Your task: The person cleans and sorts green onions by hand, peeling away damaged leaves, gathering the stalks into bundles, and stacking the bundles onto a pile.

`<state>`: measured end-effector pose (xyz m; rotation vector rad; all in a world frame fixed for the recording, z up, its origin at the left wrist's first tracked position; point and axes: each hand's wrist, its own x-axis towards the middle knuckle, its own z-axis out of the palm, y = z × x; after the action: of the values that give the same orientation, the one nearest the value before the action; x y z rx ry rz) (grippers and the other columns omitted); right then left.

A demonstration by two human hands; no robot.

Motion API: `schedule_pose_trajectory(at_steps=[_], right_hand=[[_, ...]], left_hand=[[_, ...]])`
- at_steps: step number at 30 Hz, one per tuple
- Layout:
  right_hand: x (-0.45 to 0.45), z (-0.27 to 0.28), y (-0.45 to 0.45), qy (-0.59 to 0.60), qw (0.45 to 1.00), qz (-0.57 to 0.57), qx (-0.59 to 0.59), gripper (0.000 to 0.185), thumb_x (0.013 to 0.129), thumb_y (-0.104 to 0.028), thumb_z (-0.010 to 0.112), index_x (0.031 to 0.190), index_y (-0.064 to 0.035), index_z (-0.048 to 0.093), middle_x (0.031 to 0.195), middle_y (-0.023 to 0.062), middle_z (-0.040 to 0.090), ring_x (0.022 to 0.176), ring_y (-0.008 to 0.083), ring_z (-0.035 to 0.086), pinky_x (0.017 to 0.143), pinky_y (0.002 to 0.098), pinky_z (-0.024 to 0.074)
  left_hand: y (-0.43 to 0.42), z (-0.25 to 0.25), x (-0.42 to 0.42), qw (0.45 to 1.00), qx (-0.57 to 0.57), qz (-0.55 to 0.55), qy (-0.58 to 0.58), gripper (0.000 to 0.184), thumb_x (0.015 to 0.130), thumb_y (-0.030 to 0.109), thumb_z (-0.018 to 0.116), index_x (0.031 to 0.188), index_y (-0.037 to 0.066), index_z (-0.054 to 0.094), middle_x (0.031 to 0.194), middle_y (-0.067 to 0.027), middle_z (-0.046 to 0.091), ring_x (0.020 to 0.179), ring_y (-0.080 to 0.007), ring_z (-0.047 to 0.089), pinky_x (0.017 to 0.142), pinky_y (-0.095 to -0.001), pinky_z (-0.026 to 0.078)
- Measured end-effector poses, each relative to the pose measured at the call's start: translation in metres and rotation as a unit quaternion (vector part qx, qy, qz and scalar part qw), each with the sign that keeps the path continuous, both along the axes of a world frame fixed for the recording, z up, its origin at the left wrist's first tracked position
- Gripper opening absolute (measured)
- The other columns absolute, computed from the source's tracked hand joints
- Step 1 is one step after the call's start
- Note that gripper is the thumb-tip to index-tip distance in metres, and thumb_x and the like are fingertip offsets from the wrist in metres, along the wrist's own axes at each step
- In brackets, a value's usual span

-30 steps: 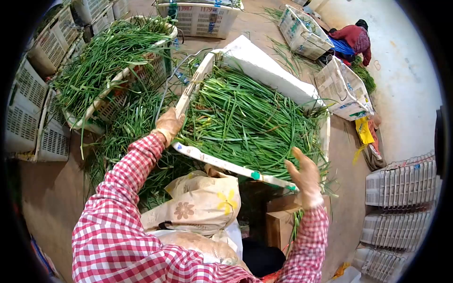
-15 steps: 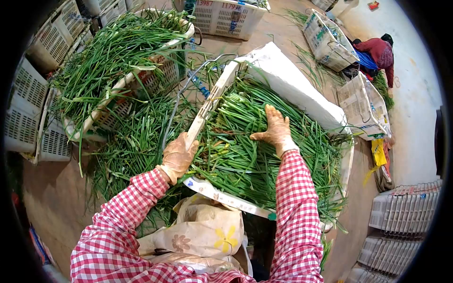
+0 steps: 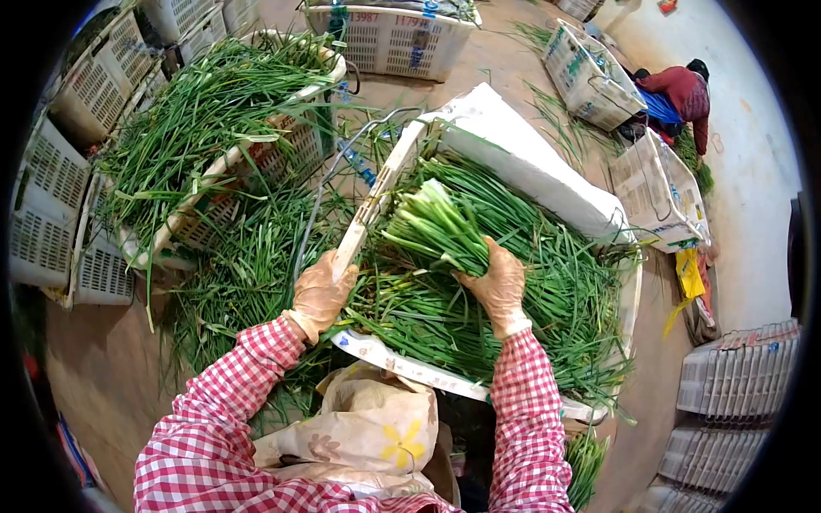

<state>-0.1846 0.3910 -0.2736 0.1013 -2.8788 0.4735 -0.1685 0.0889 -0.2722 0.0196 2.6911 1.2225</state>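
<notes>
A white crate (image 3: 372, 214) full of long green stalks (image 3: 547, 282) lies tilted in front of me, with a white foam board (image 3: 530, 154) along its far side. My left hand (image 3: 322, 293), in a thin glove, is closed on the crate's left rim. My right hand (image 3: 499, 286), also gloved, grips a bunch of green stalks (image 3: 436, 224) above the others, its pale ends pointing up and left. The thumb and fingers wrap round the bunch.
Another crate (image 3: 184, 227) heaped with stalks stands at the left, loose stalks (image 3: 235, 265) beside it. Stacked crates (image 3: 47, 201) line the far left. A person in red (image 3: 684, 92) crouches near crates (image 3: 658, 188) at the upper right. More crates (image 3: 740, 376) lie stacked at lower right.
My right hand came from the crate's near right edge onto the stalks, closed on a bunch and raised it slightly. My left hand stays on the rim. The crate appears shifted rightward in view.
</notes>
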Motion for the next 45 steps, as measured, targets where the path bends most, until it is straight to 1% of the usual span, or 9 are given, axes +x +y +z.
schedule_pose_trajectory(at_steps=[6, 19, 25, 30, 33, 37, 40, 42, 45], right_hand=[[0.024, 0.029, 0.043, 0.023, 0.810, -0.072, -0.581, 0.046, 0.070, -0.018, 0.081, 0.107, -0.0033, 0.059, 0.096, 0.0059, 0.066, 0.085, 0.0176, 0.061, 0.076, 0.0310, 0.0490], [0.034, -0.026, 0.079, -0.020, 0.712, 0.038, -0.701, 0.043, 0.089, -0.015, 0.059, 0.127, -0.0033, 0.042, 0.121, 0.0105, 0.057, 0.105, 0.0215, 0.058, 0.090, 0.0359, 0.0491], [0.038, 0.034, 0.059, -0.050, 0.968, -0.032, -0.243, 0.053, 0.069, -0.017, 0.079, 0.114, -0.0051, 0.053, 0.105, 0.0068, 0.064, 0.096, 0.0210, 0.061, 0.084, 0.0347, 0.0478], [0.061, 0.092, 0.002, 0.168, 0.973, -0.155, 0.039, 0.059, 0.088, -0.017, 0.046, 0.144, -0.0134, 0.026, 0.139, 0.0056, 0.037, 0.127, 0.0220, 0.035, 0.107, 0.0382, 0.0192], [0.058, 0.162, -0.056, 0.080, 0.678, -0.006, -0.731, 0.056, 0.085, -0.020, 0.052, 0.138, -0.0115, 0.032, 0.130, 0.0068, 0.042, 0.122, 0.0222, 0.038, 0.110, 0.0382, 0.0170], [0.070, 0.201, -0.113, -0.004, 0.523, 0.148, -0.839, 0.103, 0.055, -0.024, 0.081, 0.141, -0.0089, 0.024, 0.135, 0.0100, 0.037, 0.125, 0.0273, 0.034, 0.111, 0.0391, 0.0153], [0.092, 0.225, -0.104, 0.243, 0.885, 0.209, -0.337, 0.131, 0.051, -0.035, 0.089, 0.147, -0.0085, 0.003, 0.143, 0.0170, 0.027, 0.126, 0.0298, 0.038, 0.109, 0.0404, 0.0276], [0.122, 0.219, -0.094, 0.021, 0.738, 0.262, -0.621, 0.134, 0.050, -0.035, 0.089, 0.147, -0.0081, 0.001, 0.147, 0.0177, 0.023, 0.133, 0.0284, 0.031, 0.110, 0.0393, 0.0233], [0.180, 0.207, -0.058, -0.005, 0.805, 0.203, -0.558, 0.125, 0.058, -0.038, 0.085, 0.147, -0.0085, 0.002, 0.148, 0.0197, 0.022, 0.136, 0.0271, 0.025, 0.110, 0.0357, 0.0226]], left_hand=[[0.013, 0.013, -0.004, 0.953, 0.061, 0.046, 0.293, 0.069, 0.088, 0.044, 0.058, 0.134, -0.003, 0.036, 0.124, -0.0206, 0.051, 0.114, -0.0294, 0.050, 0.096, -0.0359, 0.040], [0.204, 0.020, -0.087, 0.827, 0.428, -0.347, 0.112, 0.117, 0.064, 0.043, 0.082, 0.144, 0.008, 0.005, 0.140, -0.0158, 0.031, 0.126, -0.0249, 0.036, 0.104, -0.0372, 0.034], [0.223, 0.026, -0.064, 0.792, 0.472, -0.373, 0.105, 0.106, 0.060, 0.035, 0.087, 0.142, 0.005, 0.025, 0.138, -0.0071, 0.041, 0.123, -0.0176, 0.041, 0.102, -0.0328, 0.037], [0.180, 0.099, -0.037, 0.762, 0.422, -0.389, 0.300, 0.126, 0.056, 0.030, 0.088, 0.147, 0.008, 0.004, 0.145, -0.0187, 0.030, 0.131, -0.0267, 0.033, 0.107, -0.0416, 0.029], [0.136, 0.183, -0.005, 0.793, 0.492, -0.342, 0.112, 0.116, 0.062, 0.017, 0.085, 0.147, 0.010, 0.006, 0.143, -0.0174, 0.034, 0.126, -0.0265, 0.041, 0.104, -0.0388, 0.035], [0.098, 0.242, 0.003, 0.802, 0.355, -0.323, 0.356, 0.089, 0.070, 0.011, 0.079, 0.142, 0.007, 0.026, 0.135, -0.0144, 0.043, 0.120, -0.0230, 0.048, 0.099, -0.0355, 0.042], [0.069, 0.270, 0.012, 0.804, 0.453, -0.323, 0.209, 0.045, 0.083, 0.019, 0.066, 0.123, 0.005, 0.050, 0.115, -0.0158, 0.060, 0.104, -0.0248, 0.061, 0.087, -0.0376, 0.053], [0.069, 0.277, 0.022, 0.705, 0.633, -0.312, 0.074, 0.037, 0.090, 0.030, 0.056, 0.120, 0.008, 0.053, 0.112, -0.0182, 0.061, 0.103, -0.0264, 0.061, 0.083, -0.0403, 0.055], [0.078, 0.256, 0.035, 0.652, 0.704, -0.282, 0.028, 0.047, 0.090, 0.039, 0.053, 0.124, 0.007, 0.050, 0.105, -0.0181, 0.062, 0.098, -0.0273, 0.062, 0.081, -0.0378, 0.055]])
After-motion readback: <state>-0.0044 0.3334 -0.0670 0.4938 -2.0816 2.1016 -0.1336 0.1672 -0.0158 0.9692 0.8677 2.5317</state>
